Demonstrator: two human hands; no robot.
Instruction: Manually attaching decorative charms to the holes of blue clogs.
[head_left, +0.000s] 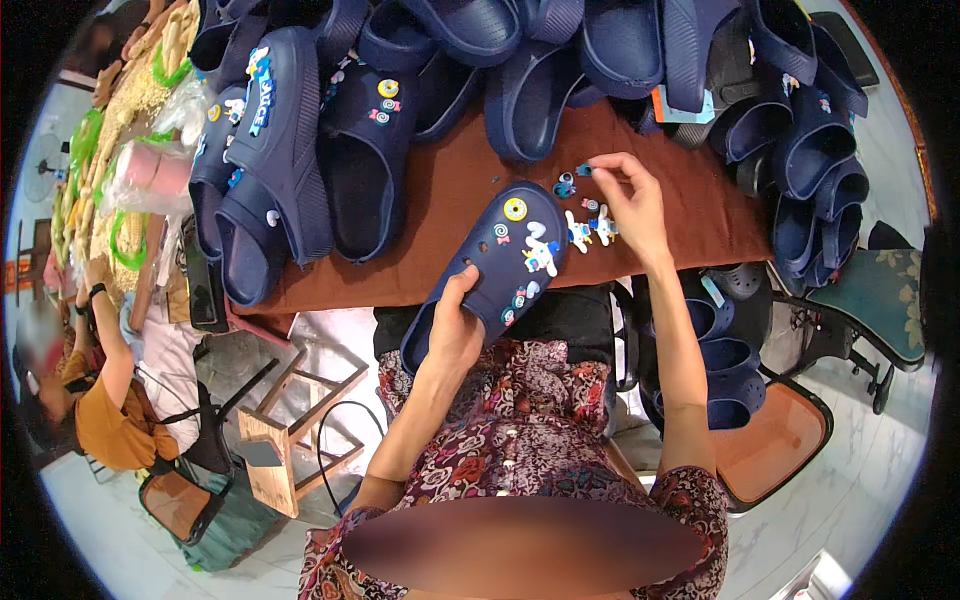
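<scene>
Left hand (455, 325) grips the navy rubber clog (490, 268) (charm-studded, heel hidden by the palm); right hand (632, 205) pinches a small blue charm (585, 170), its shape unclear.

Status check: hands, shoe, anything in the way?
Left hand grips navy clog. Right hand pinches small charm. Loose charms beside clog, nothing blocking.

A small rectangular tag (683, 106), light blue with an orange part, is being seen hanging among the dark blue slippers beyond the right hand's fingers (607, 165). Clear plastic bags (160, 170) holding pink material are being shown at the worktop's far left edge, well apart from the left hand's fingers (462, 285).
</scene>
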